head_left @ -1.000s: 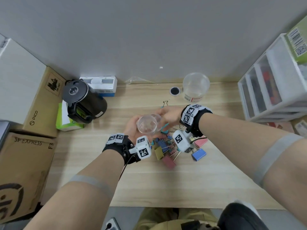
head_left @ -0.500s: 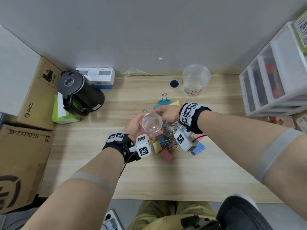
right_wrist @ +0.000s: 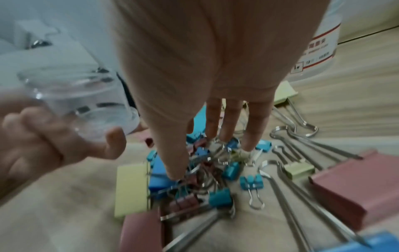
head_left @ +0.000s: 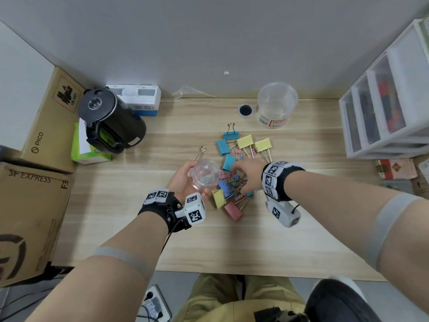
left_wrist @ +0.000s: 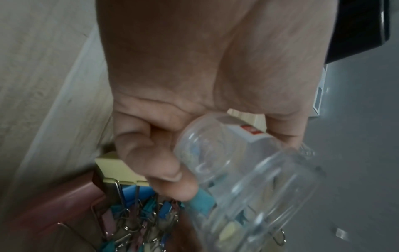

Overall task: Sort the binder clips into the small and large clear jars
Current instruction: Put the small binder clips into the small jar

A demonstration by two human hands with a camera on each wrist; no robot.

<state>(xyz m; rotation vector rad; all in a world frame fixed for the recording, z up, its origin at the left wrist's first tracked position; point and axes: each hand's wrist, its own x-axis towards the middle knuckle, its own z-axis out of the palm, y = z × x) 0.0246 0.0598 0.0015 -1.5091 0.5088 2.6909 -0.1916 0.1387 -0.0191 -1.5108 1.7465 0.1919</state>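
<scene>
1. The binder clips (head_left: 234, 180) lie in a loose heap on the wooden worktop (head_left: 232, 240), small ones tangled in the middle, large ones round the edge.
2. Among the large ones, two yellow clips (head_left: 254, 142) lie side by side at the far end with teal clips (head_left: 226, 147) just beside them; a pink clip (head_left: 232, 211) and another yellow clip (head_left: 218, 198) lie at the near end.
3. The small clear jar (head_left: 206, 174) is off the worktop, tilted with its mouth toward the heap; a few small coloured pieces show through its wall, though the blur makes it hard to tell whether they are inside or behind.
4. The left hand (head_left: 185, 180) grips this jar, fingers and thumb curled round its body, as the left wrist view shows (left_wrist: 164, 163).
5. The right hand (head_left: 249, 174) reaches down into the middle of the heap. In the right wrist view its fingers (right_wrist: 257, 122) point down, fairly straight and spread, with the tips among the small clips; whether any clip is pinched cannot be told.
6. The two hands are near each other, the jar just left of the right fingers.
7. The large clear jar (head_left: 277, 104) stands upright and open at the back of the worktop, beyond the heap, with a printed label low on its side.
8. A round black hole (head_left: 245, 110) in the worktop sits just left of it.
9. A black kettle (head_left: 111, 122) stands at the far left, cardboard boxes (head_left: 34, 182) beside it.
10. A white drawer unit (head_left: 385, 108) stands at the right.
</scene>
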